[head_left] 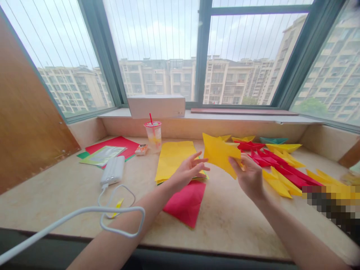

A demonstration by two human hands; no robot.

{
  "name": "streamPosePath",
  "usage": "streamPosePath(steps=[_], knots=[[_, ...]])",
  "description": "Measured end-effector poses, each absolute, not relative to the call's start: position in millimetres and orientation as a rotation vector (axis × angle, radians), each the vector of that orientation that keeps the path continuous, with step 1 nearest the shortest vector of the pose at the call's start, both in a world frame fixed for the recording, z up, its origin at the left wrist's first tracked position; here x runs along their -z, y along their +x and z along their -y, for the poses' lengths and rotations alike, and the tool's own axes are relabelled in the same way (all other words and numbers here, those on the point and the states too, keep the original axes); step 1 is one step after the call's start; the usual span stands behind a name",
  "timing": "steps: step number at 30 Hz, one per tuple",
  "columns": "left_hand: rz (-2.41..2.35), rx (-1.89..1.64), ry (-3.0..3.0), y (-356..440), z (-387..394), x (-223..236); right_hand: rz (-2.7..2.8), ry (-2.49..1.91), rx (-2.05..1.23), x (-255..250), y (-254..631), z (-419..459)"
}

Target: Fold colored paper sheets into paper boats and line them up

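Observation:
A folded piece of yellow paper [221,153] is held up above the counter, pinched at its right edge by my right hand [249,174]. My left hand [192,167] is just left of that paper, fingers spread, apparently holding nothing. Beneath and behind my left hand lies a stack of yellow paper sheets [174,157]. A red sheet [187,204] sticks out in front of the stack, partly under my left forearm. Right of my right hand stand several folded paper boats in yellow [281,183], red [289,172] and green [274,140].
A plastic cup with a red straw [154,137] stands behind the stack, beside a small orange-and-white box [141,150]. A white power bank [113,170] with a white cable [70,215] lies left. Red sheets [120,143] lie behind it. A long white box [156,107] rests on the sill.

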State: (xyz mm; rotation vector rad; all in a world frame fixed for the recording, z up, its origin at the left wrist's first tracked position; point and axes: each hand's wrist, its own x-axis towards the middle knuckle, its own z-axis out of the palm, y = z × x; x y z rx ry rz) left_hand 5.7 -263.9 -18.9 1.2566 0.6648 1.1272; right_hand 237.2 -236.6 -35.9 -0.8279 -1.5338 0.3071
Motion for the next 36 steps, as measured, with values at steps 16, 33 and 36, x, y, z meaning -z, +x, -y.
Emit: streamPosePath(steps=[16,33,36], knots=[[-0.72,-1.338,1.048,10,257,21,1.891,-0.835,-0.347,33,226,245],[-0.773,-1.228,1.2,8,260,17,1.383,-0.863,-1.307,32,241,227],[-0.838,-1.198,1.206,6,259,17,1.369,-0.92,-1.204,38,245,222]])
